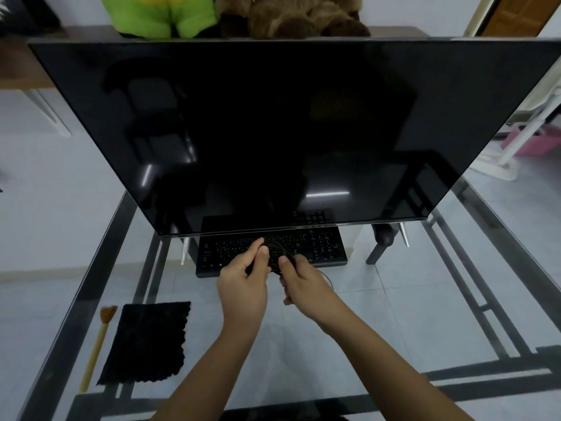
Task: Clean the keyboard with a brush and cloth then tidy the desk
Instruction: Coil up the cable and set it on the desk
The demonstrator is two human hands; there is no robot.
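Both arms reach far over the glass desk (394,314). The left hand (244,287) and right hand (303,284) each pinch a coiled black cable (274,253) above the keyboard (321,247).

One head-worn wide-angle view looks forward and down, close over the glass desk (394,314) (screen (243,132) ahead).

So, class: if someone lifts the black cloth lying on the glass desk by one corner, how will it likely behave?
The black cloth lies flat with a zigzag-cut edge, so it would probably droop limply rather than hold its shape. It looks thin, so likely light. Pushed, it may well slide or bunch on the smooth glass desk, and could nudge the brush lying beside it.
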